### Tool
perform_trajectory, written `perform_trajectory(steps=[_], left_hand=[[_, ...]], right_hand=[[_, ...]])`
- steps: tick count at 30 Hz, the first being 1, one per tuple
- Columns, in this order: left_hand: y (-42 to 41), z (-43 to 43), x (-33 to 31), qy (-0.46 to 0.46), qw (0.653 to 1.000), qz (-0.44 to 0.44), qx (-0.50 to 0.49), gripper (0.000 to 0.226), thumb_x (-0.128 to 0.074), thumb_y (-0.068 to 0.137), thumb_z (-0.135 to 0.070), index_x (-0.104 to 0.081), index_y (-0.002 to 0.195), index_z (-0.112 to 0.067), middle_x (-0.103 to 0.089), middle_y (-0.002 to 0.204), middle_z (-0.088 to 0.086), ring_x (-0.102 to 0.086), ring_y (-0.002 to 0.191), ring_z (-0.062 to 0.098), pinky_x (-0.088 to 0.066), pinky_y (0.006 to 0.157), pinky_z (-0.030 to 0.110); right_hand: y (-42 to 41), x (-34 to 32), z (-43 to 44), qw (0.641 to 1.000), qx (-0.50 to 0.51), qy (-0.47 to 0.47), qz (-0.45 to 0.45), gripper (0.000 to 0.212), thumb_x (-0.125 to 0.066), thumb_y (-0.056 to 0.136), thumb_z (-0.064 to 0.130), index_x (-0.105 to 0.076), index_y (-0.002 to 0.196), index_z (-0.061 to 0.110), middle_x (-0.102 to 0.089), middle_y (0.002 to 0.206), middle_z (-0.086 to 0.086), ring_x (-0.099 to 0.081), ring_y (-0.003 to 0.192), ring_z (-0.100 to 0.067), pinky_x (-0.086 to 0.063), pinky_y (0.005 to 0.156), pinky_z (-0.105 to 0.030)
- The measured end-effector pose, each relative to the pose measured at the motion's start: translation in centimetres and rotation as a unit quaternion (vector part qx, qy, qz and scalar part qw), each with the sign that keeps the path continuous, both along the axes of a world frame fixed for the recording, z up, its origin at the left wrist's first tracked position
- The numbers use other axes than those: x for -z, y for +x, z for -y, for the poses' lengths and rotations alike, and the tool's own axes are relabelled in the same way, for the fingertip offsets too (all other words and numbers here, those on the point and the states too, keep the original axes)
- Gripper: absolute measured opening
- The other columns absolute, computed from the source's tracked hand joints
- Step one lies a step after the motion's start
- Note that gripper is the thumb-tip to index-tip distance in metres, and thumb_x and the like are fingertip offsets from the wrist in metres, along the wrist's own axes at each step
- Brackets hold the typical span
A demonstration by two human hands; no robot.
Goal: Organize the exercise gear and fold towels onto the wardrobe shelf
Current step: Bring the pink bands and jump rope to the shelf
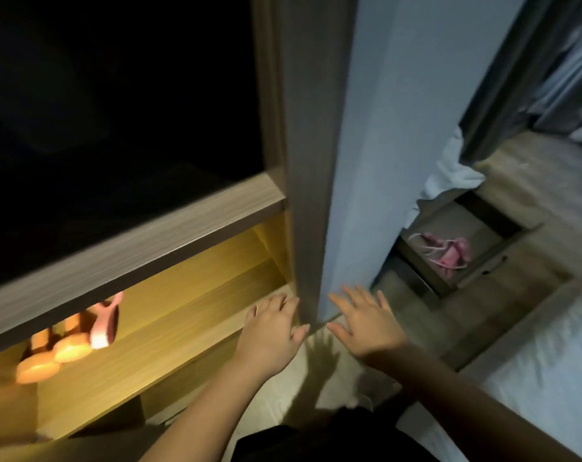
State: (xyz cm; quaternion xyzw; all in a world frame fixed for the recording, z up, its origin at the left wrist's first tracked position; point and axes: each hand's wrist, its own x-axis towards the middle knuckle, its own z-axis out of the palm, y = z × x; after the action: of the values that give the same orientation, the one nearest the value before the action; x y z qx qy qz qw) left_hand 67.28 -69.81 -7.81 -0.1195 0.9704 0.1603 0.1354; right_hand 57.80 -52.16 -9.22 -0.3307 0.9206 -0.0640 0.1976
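Note:
The lit wardrobe shelf (196, 315) runs across the lower left, under a wood-grain shelf edge (143, 241). At its left end lie orange dumbbells (54, 353) and a pink piece of gear (105, 323). My left hand (271, 331) hovers with spread fingers at the shelf's right end, holding nothing. My right hand (366, 320) is also spread and empty, just right of the wardrobe's side panel (303, 161). A pink skipping rope (449, 253) lies on a low side table (449, 225) to the right. A white towel (453, 168) hangs beside the pale blue wall.
The compartment above the shelf is dark. A bed with a white sheet (549, 368) fills the lower right. A grey curtain (529, 68) hangs at the upper right. The picture is blurred by motion.

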Motion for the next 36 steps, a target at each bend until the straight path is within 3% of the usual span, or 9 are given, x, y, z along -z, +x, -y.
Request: perform_trajectory(steps=[7, 14, 20, 31, 36], left_hand=[[-12.7, -11.3, -0.2, 0.019, 0.994, -0.009, 0.109, 0.056, -0.041, 0.098, -0.05, -0.035, 0.146, -0.023, -0.038, 0.148, 0.0, -0.032, 0.138, 0.02, -0.024, 0.112, 0.038], [-23.4, -18.8, 1.9, 0.036, 0.98, 0.031, 0.194, 0.059, -0.043, 0.098, -0.047, -0.033, 0.149, -0.02, -0.033, 0.153, 0.003, -0.028, 0.141, 0.021, -0.024, 0.115, 0.042], [-34.1, -23.7, 5.4, 0.021, 0.968, 0.059, 0.243, 0.057, -0.046, 0.097, -0.045, -0.038, 0.146, -0.016, -0.039, 0.149, 0.006, -0.035, 0.137, 0.025, -0.03, 0.112, 0.043], [-52.2, -32.1, 16.1, 0.004, 0.952, 0.156, 0.265, 0.046, -0.052, 0.095, -0.036, -0.047, 0.137, -0.018, -0.047, 0.138, 0.009, -0.048, 0.122, 0.031, -0.044, 0.1, 0.044], [-55.9, -33.2, 23.2, 0.001, 0.95, 0.224, 0.219, 0.046, -0.055, 0.093, -0.03, -0.045, 0.135, -0.014, -0.048, 0.136, 0.012, -0.048, 0.125, 0.031, -0.043, 0.101, 0.042]], right_hand=[[-8.1, 0.2, -13.3, 0.995, 0.086, 0.01, -0.042, 0.062, -0.035, 0.098, 0.054, -0.024, 0.153, 0.029, -0.022, 0.161, -0.006, -0.014, 0.149, -0.025, -0.013, 0.119, -0.054], [-15.3, 1.6, -21.3, 0.98, 0.197, 0.02, -0.014, 0.055, -0.04, 0.097, 0.052, -0.036, 0.146, 0.028, -0.027, 0.157, -0.005, -0.017, 0.147, -0.026, -0.017, 0.115, -0.054], [-23.1, 4.6, -25.7, 0.96, 0.279, 0.018, 0.032, 0.06, -0.042, 0.096, 0.05, -0.028, 0.15, 0.028, -0.024, 0.159, -0.006, -0.015, 0.148, -0.028, -0.014, 0.117, -0.055], [-39.2, 14.6, -32.2, 0.921, 0.36, 0.041, 0.143, 0.055, -0.046, 0.097, 0.042, -0.033, 0.147, 0.024, -0.039, 0.149, -0.007, -0.032, 0.14, -0.028, -0.029, 0.113, -0.048], [-45.3, 20.9, -32.9, 0.931, 0.318, 0.057, 0.171, 0.052, -0.042, 0.099, 0.034, -0.034, 0.147, 0.018, -0.044, 0.145, -0.01, -0.038, 0.135, -0.03, -0.033, 0.111, -0.045]])
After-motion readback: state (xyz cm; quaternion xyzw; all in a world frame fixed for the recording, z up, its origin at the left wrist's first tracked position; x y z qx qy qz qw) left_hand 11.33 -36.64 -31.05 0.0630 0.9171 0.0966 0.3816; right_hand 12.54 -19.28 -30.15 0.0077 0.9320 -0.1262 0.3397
